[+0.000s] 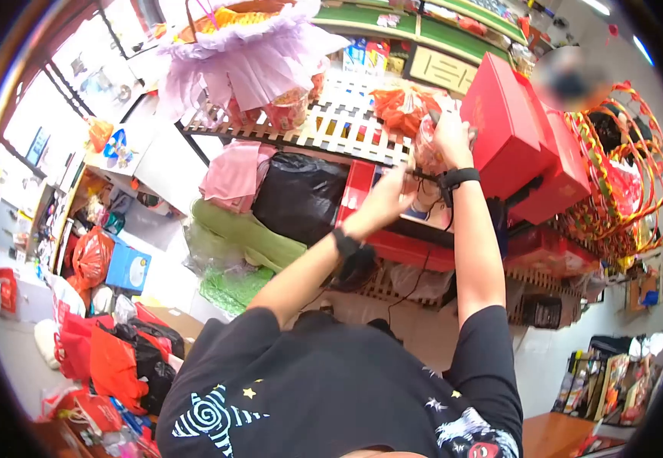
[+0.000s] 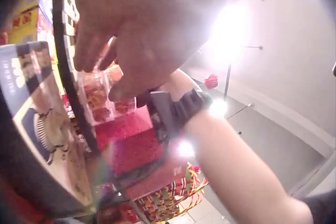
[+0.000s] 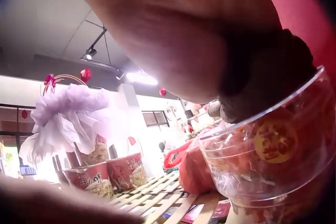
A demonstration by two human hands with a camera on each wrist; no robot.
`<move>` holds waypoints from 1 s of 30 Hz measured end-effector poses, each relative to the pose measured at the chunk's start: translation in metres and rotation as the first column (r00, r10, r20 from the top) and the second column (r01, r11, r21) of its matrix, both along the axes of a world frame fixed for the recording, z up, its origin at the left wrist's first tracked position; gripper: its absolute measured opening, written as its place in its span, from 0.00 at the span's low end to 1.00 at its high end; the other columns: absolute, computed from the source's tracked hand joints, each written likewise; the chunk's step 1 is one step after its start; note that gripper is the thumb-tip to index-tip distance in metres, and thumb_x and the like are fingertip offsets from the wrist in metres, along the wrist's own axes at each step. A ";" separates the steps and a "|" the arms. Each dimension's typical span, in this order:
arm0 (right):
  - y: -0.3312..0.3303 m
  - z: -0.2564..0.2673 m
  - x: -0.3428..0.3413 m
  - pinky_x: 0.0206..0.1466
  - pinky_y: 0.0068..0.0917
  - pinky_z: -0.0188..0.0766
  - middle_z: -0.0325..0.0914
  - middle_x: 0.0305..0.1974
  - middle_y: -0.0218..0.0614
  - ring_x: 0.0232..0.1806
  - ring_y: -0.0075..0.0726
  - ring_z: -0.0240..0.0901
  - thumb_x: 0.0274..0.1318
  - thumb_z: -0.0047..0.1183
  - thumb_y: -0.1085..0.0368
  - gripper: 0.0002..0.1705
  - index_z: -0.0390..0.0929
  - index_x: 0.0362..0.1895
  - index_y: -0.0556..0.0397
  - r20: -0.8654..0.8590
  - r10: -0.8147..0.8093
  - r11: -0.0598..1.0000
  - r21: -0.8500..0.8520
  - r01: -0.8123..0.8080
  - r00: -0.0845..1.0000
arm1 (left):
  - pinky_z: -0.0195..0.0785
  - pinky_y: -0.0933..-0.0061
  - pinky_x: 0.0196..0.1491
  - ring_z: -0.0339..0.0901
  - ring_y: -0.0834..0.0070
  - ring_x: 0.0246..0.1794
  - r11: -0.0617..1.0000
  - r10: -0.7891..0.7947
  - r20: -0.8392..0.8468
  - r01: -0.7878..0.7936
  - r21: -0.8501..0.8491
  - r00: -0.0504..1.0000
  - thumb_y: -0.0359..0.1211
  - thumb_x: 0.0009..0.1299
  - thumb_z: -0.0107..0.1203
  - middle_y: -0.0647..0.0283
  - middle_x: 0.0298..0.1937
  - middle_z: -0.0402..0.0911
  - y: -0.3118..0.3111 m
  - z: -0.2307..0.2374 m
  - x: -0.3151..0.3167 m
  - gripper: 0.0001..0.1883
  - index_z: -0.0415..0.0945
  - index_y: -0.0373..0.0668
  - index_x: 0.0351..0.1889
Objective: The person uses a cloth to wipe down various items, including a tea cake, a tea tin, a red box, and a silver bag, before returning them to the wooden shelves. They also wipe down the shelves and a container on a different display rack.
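Observation:
A clear plastic tub point(image 3: 236, 155) with a gold emblem and red-wrapped contents stands at the shelf's front. My right hand point(image 1: 453, 141) reaches over it from above, gripping its rim; the right wrist view shows the fingers point(image 3: 257, 90) dark at that rim. Lower and to the left, my left hand point(image 1: 385, 200) hovers at the shelf edge with nothing in it, fingers relaxed. In the left wrist view this hand point(image 2: 142, 29) fills the top, overlapping clear packs point(image 2: 102, 95) with orange and red contents. An orange-red plastic bag point(image 1: 404, 107) lies just left of the tub.
Red boxes point(image 1: 507, 126) stand right of the tub, then woven baskets point(image 1: 625, 191). A lilac-ruffled basket point(image 1: 247, 65) and noodle cups point(image 3: 126, 171) occupy the slatted shelf's point(image 1: 339, 126) left. Below are a black bag point(image 1: 301, 191) and pink cloth point(image 1: 236, 175).

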State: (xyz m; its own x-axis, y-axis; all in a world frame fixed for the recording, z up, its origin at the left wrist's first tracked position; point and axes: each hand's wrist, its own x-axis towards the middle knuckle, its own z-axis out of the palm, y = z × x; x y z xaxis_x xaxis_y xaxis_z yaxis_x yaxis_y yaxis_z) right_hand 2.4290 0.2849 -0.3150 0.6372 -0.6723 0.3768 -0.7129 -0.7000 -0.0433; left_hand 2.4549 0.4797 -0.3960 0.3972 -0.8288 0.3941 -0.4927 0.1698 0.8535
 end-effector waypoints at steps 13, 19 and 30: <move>-0.006 0.004 -0.027 0.53 0.43 0.71 0.79 0.36 0.48 0.42 0.55 0.76 0.53 0.53 0.65 0.09 0.81 0.35 0.55 0.207 0.076 0.978 -0.208 -0.032 0.975 | 0.65 0.65 0.67 0.70 0.60 0.67 0.988 -0.151 -0.021 0.151 -0.018 0.988 0.25 0.68 0.60 0.46 0.68 0.68 -0.051 -0.036 0.018 0.35 0.55 0.34 0.72; 0.055 -0.020 -0.063 0.57 0.42 0.70 0.79 0.38 0.47 0.47 0.50 0.75 0.48 0.53 0.71 0.09 0.81 0.35 0.58 0.395 0.288 0.953 -0.027 -0.302 0.872 | 0.68 0.62 0.64 0.72 0.57 0.65 0.984 -0.033 -0.184 0.064 0.168 0.982 0.25 0.69 0.58 0.45 0.61 0.73 -0.003 -0.040 -0.006 0.28 0.62 0.34 0.67; -0.090 0.108 -0.278 0.62 0.35 0.71 0.82 0.49 0.46 0.55 0.48 0.78 0.55 0.41 0.81 0.20 0.82 0.47 0.58 0.567 0.224 0.870 -0.482 0.099 0.793 | 0.54 0.47 0.71 0.67 0.53 0.68 0.878 0.378 0.546 -0.103 -0.467 0.747 0.38 0.65 0.66 0.49 0.60 0.76 -0.094 0.047 -0.030 0.28 0.73 0.44 0.63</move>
